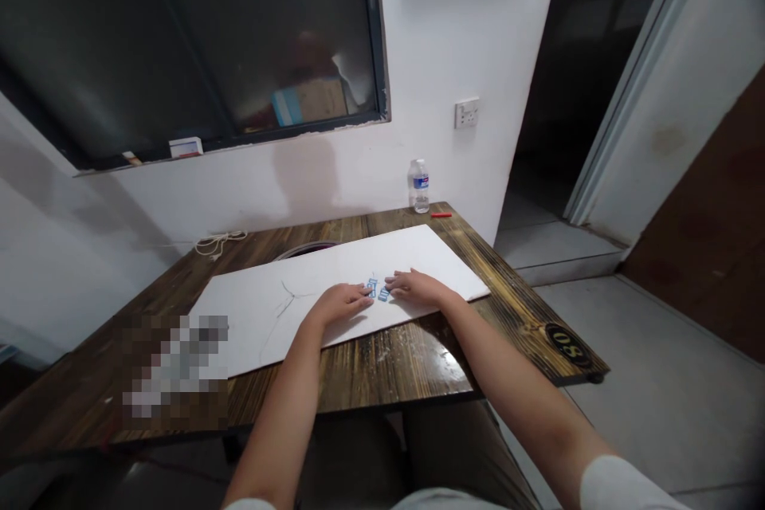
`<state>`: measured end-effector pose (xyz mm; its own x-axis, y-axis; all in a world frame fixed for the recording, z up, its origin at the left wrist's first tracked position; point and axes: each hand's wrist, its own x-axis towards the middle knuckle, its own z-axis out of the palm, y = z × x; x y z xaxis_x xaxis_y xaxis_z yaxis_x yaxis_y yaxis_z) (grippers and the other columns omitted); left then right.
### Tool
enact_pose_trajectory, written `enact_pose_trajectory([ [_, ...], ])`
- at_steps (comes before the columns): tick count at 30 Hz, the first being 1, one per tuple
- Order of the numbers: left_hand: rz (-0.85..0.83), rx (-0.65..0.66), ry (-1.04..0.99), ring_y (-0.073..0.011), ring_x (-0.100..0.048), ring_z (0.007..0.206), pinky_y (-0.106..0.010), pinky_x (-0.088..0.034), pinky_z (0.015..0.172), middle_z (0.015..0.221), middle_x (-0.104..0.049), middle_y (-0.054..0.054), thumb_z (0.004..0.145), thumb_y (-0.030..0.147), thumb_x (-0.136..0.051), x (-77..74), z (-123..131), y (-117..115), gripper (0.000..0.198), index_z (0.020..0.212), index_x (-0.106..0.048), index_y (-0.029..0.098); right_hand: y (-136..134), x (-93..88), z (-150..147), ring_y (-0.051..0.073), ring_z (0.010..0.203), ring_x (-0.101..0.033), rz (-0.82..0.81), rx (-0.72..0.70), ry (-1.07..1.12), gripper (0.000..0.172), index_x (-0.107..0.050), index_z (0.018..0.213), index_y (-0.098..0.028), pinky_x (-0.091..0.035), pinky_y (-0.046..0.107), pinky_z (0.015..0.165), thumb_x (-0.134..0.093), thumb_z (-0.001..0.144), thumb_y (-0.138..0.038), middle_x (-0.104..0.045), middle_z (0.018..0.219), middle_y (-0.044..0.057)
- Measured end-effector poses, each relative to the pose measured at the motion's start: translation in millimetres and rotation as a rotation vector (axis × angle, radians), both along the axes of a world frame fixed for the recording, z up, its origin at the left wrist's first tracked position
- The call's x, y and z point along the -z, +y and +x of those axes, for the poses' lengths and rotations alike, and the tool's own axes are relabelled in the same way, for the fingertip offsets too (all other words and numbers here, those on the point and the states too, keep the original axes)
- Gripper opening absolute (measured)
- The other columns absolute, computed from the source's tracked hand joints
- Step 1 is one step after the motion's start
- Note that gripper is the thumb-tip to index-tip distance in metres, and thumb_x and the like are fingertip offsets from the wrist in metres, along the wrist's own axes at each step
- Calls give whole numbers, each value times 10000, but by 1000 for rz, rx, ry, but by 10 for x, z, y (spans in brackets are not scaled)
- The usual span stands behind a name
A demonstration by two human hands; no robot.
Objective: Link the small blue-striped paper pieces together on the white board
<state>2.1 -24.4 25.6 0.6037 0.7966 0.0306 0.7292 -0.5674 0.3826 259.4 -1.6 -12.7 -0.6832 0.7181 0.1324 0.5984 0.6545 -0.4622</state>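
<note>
So from the head camera: there's a long white rectangular board [430, 255] lying at a slant on a dark brown, streaky wooden table [382, 378]. Near the middle of the board's front half are two small flat blue pieces with a striped look, the left one [372, 288] and the right one [383, 294], just beside each other and too tiny to make out properly.

The left hand [343, 303] is laid out low over the board, fingers loosely apart, tips right at the left piece. The right hand [412, 288] comes in from the other side, fingers stretched to the right piece; can't tell if it's actually pinching it.

Left of the hands, thin dark branching lines [292, 297] run across the board. Behind the board, by the wall, a clear plastic bottle with a blue label [421, 187] stands upright, with a slim red stick-like thing [441, 215] lying near it. A pale tangled cord [218, 243] sits at the far left edge, and a round black badge with yellow figures [566, 343] is on the table's right corner.
</note>
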Motion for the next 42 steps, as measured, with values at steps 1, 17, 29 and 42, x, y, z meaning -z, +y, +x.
enact_pose_trajectory([
  [1,-1,10,15,-229,-518,1253,-340,-410,1028,1277,-626,-3,911,550,-427,8,-29,11,424,1007,-744,284,-13,-27,23,295,1367,-372,-16,-4,0,301,-688,1127,-296,-204,577,1122,-465,928,-335,-525,1393,26],
  [17,-86,131,90,-233,-98,1465,-529,1,1154,1572,-191,-69,960,562,-251,219,127,62,615,1510,-200,292,-73,93,-225,295,1452,-143,51,73,-48,654,-251,1506,-215,-120,598,1131,-465,934,-448,-216,1560,129],
  [29,104,-34,153,-270,-374,1366,-430,-297,1104,1434,-483,-51,912,539,-447,117,-146,120,441,1200,-662,283,-2,-84,94,322,1433,-210,-2,-3,-95,308,-683,1128,-311,-74,676,1106,-479,925,-425,-474,1440,18],
  [42,-37,-11,130,-251,-42,1469,-514,-68,1155,1590,-79,-83,910,640,-331,231,111,75,736,1520,-149,271,-88,-3,-187,250,1452,-163,-37,-44,58,535,-348,1463,-304,-100,565,1149,-459,941,-348,-345,1521,41],
])
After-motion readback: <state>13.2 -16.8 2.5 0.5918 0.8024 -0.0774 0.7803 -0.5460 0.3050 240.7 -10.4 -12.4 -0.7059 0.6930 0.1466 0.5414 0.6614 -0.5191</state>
